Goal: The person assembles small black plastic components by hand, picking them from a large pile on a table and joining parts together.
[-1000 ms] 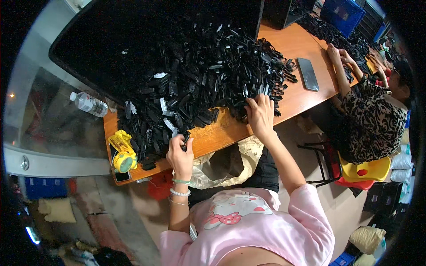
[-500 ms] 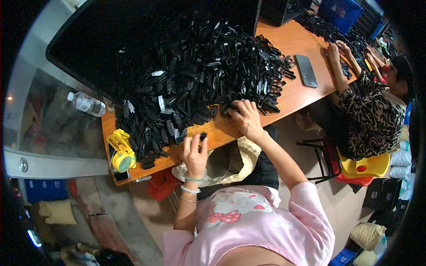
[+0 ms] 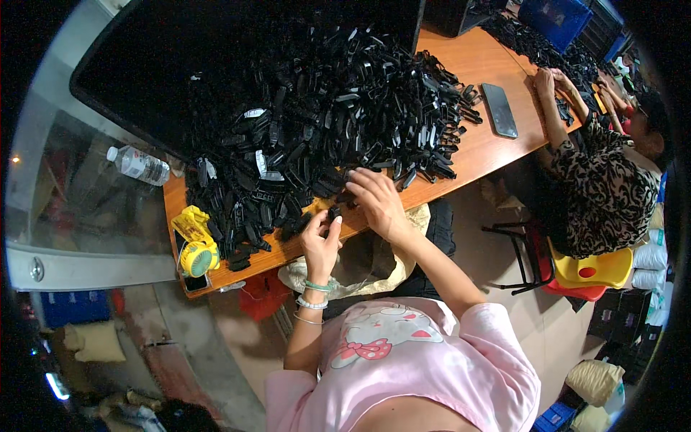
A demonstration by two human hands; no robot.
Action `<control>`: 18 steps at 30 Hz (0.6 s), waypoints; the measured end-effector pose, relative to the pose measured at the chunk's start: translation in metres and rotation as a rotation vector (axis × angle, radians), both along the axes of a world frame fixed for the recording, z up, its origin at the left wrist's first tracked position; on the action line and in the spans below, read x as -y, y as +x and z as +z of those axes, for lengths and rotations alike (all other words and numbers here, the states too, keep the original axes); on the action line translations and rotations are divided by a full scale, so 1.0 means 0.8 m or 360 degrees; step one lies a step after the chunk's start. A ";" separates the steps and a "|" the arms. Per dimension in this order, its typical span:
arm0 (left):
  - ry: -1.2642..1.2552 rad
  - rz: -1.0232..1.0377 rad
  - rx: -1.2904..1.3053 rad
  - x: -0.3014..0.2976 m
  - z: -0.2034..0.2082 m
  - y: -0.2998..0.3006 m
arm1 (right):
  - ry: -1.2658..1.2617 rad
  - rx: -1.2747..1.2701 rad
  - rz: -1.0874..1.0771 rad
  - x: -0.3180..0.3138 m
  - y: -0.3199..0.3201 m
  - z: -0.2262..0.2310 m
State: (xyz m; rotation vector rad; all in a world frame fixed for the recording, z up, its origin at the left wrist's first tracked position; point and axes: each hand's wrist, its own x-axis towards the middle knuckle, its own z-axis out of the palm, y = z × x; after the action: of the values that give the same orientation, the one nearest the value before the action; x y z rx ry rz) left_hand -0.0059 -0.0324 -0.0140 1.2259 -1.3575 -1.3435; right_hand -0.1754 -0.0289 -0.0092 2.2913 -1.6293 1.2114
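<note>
My left hand [image 3: 322,241] is pinched around a small black plastic clip-like piece [image 3: 334,213] above the table's front edge. Just to its right, my right hand [image 3: 379,207] reaches over the near edge of a big heap of black plastic pieces [image 3: 324,122]. Its fingers are stretched out and touch or hover over dark pieces there; what lies under the fingertips is partly hidden. The heap spills out of a large black bin [image 3: 129,79] onto the orange-brown wooden table [image 3: 468,155].
A yellow handheld fan [image 3: 198,255] and a water bottle [image 3: 138,165] are at the left. A phone [image 3: 499,110] lies right of the heap. Below the table edge hangs an open pale sack [image 3: 410,252]. Another person [image 3: 604,187] works at the right, by a yellow stool [image 3: 590,268].
My right hand has moved left along the heap's near edge, closer to my left hand. The left hand has shifted slightly right, still pinching the black piece.
</note>
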 end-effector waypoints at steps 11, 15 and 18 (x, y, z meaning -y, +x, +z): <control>-0.0112 -0.0037 -0.0026 -0.005 0.001 0.004 | 0.0273 -0.0140 -0.0384 -0.026 -0.008 0.013; -0.0092 -0.0019 -0.0045 -0.007 0.002 0.008 | 0.0481 -0.0367 -0.0496 -0.029 -0.010 0.019; -0.0059 -0.0043 -0.0083 -0.007 0.003 0.012 | 0.0373 -0.0387 -0.0393 -0.027 -0.016 0.018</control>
State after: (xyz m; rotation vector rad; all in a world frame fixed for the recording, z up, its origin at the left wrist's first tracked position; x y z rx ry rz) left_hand 0.0033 -0.0264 -0.0115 1.1439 -1.3611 -1.3542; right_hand -0.1879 -0.0076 0.0050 2.1690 -1.9712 0.6934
